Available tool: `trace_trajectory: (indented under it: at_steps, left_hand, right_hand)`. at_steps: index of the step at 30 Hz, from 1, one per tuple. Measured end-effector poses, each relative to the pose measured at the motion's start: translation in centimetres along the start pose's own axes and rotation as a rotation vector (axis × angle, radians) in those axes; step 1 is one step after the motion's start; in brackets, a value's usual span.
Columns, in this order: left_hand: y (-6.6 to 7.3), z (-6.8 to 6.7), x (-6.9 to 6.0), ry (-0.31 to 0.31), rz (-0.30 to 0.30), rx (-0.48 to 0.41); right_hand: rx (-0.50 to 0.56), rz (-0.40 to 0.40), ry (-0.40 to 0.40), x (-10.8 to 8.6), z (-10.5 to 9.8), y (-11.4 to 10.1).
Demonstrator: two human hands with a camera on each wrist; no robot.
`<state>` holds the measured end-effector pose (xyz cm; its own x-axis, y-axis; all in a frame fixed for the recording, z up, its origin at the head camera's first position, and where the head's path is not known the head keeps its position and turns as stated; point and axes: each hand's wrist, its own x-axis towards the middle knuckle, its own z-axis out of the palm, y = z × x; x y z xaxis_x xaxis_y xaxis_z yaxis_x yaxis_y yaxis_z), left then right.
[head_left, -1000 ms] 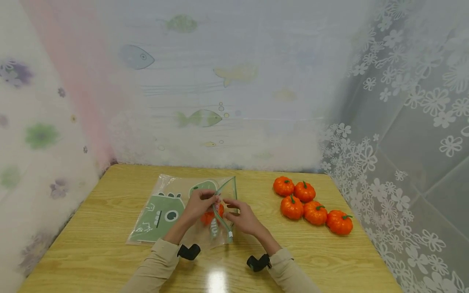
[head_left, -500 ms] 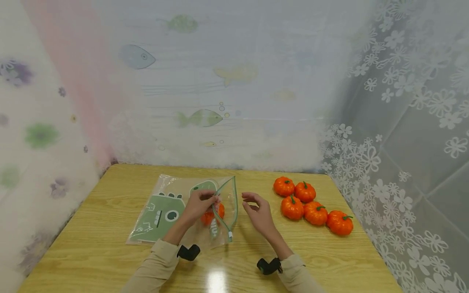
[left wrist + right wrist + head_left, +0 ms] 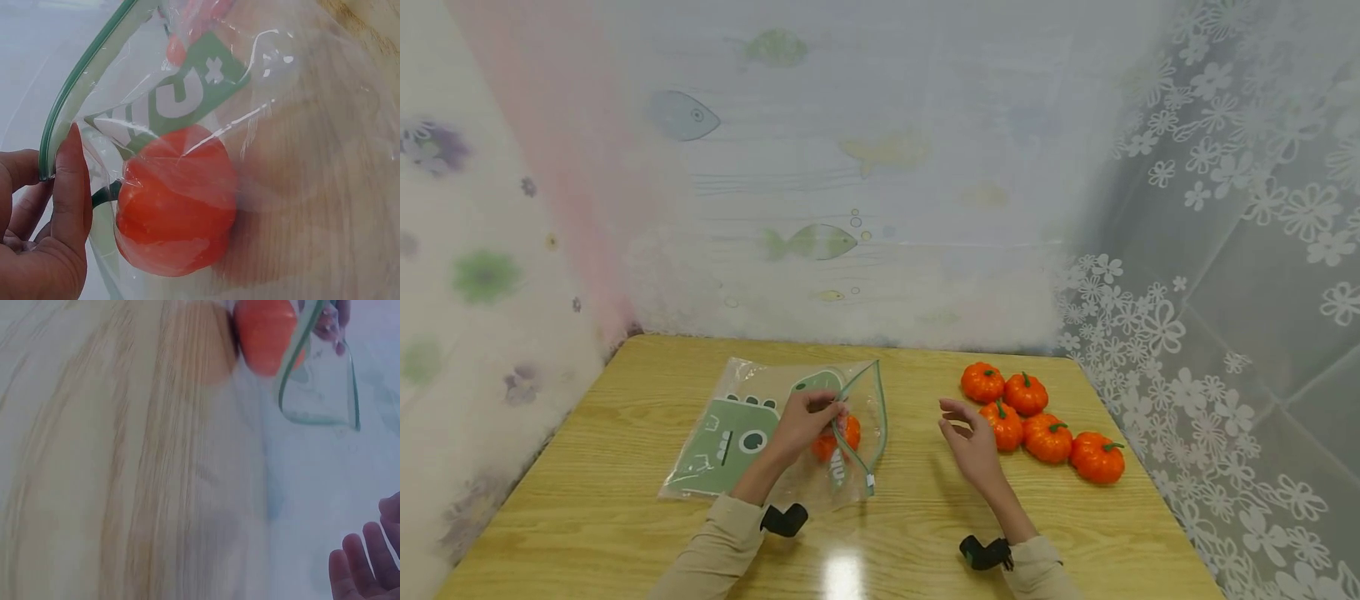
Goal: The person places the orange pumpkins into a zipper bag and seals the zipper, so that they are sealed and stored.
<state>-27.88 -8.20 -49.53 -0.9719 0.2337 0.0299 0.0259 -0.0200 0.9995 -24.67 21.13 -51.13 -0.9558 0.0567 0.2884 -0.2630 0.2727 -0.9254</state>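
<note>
A clear zip bag point(image 3: 722, 446) with green monster prints lies on the table, its green-edged mouth parted on the right side. Inside it rests an orange pumpkin point(image 3: 178, 200), seen through the plastic in the left wrist view. The left hand point(image 3: 801, 425) pinches the near edge of the bag's mouth between thumb and fingers point(image 3: 72, 187). The right hand point(image 3: 973, 450) is raised just left of the loose pumpkins point(image 3: 1047, 438), fingers loosely bent and holding nothing. In the right wrist view its fingers point(image 3: 365, 562) show at the lower right corner, apart from the bag.
Several orange pumpkins with green stems sit together on the right of the wooden table point(image 3: 917, 367). Behind the table hangs a pale curtain point(image 3: 880, 292) with fish prints; on the right is a sheet with white flowers point(image 3: 1165, 325).
The right hand has let go of the bag's mouth and moved right, close to the loose pumpkins. The left hand keeps its pinch on the bag in nearly the same place.
</note>
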Motion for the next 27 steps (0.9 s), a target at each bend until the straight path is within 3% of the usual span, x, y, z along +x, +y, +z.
trace_trajectory:
  at_steps: [8,19,24,27]
  left_hand:
    - [0.1,0.4,-0.8,0.042,0.02,0.003]
    - [0.0,1.0,-1.8,0.029,-0.004,-0.053]
    - [-0.1,1.4,-2.3,0.053,-0.011,-0.026]
    - [0.0,1.6,-2.6,0.066,-0.012,-0.015]
  right_hand:
    - [-0.041,-0.006,0.069,-0.5,-3.4,1.0]
    - [-0.104,0.018,0.24,-1.0,-6.7,1.5]
    - [-0.203,0.051,0.221,-1.5,-7.7,1.3]
    - [-0.288,0.097,0.17,-1.5,-8.2,1.1]
